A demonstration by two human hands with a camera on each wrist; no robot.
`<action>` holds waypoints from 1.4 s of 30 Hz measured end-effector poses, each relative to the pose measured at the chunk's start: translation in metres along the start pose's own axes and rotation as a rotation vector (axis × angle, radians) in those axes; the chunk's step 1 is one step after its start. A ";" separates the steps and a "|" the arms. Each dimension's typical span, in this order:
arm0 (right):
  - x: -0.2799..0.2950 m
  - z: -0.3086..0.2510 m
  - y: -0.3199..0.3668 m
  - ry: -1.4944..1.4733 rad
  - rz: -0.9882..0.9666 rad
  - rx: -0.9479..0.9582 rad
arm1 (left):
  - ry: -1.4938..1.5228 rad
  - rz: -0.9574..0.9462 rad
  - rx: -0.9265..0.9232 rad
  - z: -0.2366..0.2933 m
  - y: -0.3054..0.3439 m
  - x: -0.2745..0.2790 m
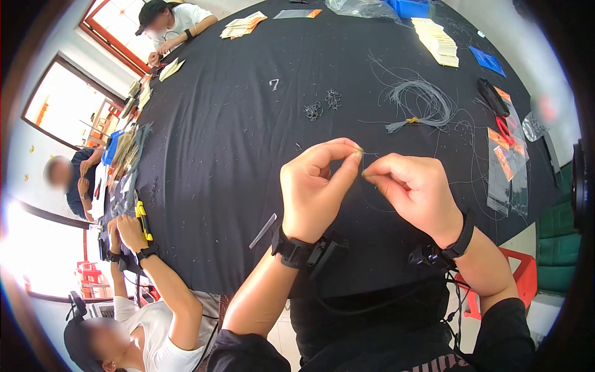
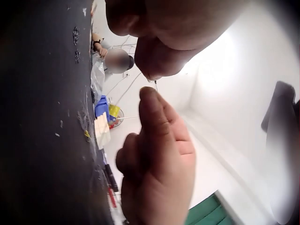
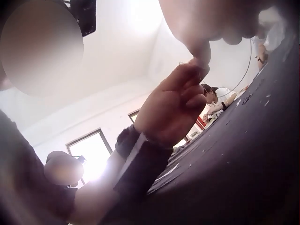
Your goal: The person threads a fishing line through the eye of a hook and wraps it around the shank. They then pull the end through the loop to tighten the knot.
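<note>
My left hand is raised over the black table, thumb and forefinger pinching a thin grey line at their tips. Whatever else sits between those fingertips is too small to make out. Just to the right, my right hand pinches the same line between thumb and forefinger, a little lower and a short gap away. A loop of the line curves below the hands in the head view. Beyond them lie two small piles of dark fishhooks, and a coil of grey line bound with a yellow tie.
Black cloth covers the table. At the right are a black pouch, red-handled scissors and plastic packets. Stacked cards lie at the back. A clear strip is near my left forearm. Other people work along the left.
</note>
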State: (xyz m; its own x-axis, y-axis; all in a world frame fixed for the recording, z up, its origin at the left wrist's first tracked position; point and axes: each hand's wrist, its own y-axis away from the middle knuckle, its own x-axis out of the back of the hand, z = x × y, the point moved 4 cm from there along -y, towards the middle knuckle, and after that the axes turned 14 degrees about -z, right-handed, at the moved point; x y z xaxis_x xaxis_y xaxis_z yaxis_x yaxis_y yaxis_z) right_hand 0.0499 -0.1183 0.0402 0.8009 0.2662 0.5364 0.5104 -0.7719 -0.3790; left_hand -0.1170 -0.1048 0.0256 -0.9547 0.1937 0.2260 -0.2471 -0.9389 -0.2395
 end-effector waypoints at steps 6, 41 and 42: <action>0.014 0.001 -0.003 -0.015 -0.086 0.053 | -0.167 -0.171 -0.175 0.006 -0.002 -0.006; 0.011 0.004 -0.001 0.004 0.056 -0.134 | 0.354 -0.103 -0.049 0.000 0.003 -0.005; 0.010 0.003 -0.001 -0.005 0.047 -0.129 | 0.339 -0.095 -0.055 0.000 0.003 -0.004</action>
State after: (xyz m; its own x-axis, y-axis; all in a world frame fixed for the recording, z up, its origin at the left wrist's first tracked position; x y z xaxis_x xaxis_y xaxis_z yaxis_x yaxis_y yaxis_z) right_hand 0.0582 -0.1132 0.0434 0.8248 0.2303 0.5164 0.4277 -0.8515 -0.3034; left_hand -0.1138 -0.1084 0.0240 -0.9257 0.3710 -0.0744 -0.3368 -0.8975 -0.2848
